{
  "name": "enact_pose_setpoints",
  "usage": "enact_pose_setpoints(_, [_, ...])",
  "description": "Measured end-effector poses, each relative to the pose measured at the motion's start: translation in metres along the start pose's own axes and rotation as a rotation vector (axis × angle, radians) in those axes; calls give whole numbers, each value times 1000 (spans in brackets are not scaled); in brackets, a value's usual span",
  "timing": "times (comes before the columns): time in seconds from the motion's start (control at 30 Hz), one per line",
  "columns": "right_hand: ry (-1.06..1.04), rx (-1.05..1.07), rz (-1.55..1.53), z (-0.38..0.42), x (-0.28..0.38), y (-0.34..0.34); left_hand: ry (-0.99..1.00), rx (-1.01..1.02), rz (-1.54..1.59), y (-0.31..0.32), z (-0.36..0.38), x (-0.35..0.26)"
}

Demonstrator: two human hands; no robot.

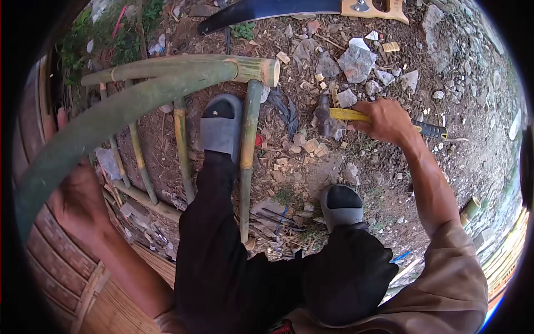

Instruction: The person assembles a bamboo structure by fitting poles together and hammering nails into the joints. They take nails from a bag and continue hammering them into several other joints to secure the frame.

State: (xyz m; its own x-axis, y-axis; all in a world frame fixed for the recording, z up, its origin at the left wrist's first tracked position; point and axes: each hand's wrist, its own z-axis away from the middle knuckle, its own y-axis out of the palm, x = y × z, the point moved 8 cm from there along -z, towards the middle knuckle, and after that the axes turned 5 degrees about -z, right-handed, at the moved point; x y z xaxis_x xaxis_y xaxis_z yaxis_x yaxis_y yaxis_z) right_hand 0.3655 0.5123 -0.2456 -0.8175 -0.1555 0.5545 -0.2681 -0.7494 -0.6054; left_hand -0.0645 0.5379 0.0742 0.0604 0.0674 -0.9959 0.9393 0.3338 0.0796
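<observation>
My right hand (384, 121) is closed around the handle of a hammer (346, 114), which has a yellow shaft, a dark grip end and a rusty metal head pointing left. The head is just above the littered ground. On the left, my left hand (80, 197) holds a thick green bamboo pole (133, 106) from below, its palm partly hidden by the pole. The pole's far end meets a bamboo crosspiece (256, 68) with a pale cut end. A thin bamboo upright (250, 150) runs down from beneath that crosspiece.
A handsaw (272, 9) with a wooden handle lies at the top. Stones (357, 62) and wood chips (312, 146) cover the soil. Several more bamboo rungs (181, 131) stand at left. My sandalled feet (219, 133) are between the parts; woven bamboo (53, 245) lines the left edge.
</observation>
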Motion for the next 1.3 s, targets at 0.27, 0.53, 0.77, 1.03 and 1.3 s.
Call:
enact_pose_setpoints(0.27, [90,44,13,-3,-5,13,-446,605,510,19,-74,52])
enact_pose_setpoints(0.53, [213,16,-47,-12,3,16,-244,685,-664,80,-128,267])
enact_pose_setpoints(0.77, [385,-38,-227,3,28,-16,-285,843,-810,68,-92,339])
enact_pose_setpoints(1.03, [179,-407,-322,-16,108,-97,-400,654,-871,66,-79,340])
enact_pose_setpoints(1.3, [-14,-434,-321,-85,137,-124,-330,742,-992,69,-83,345])
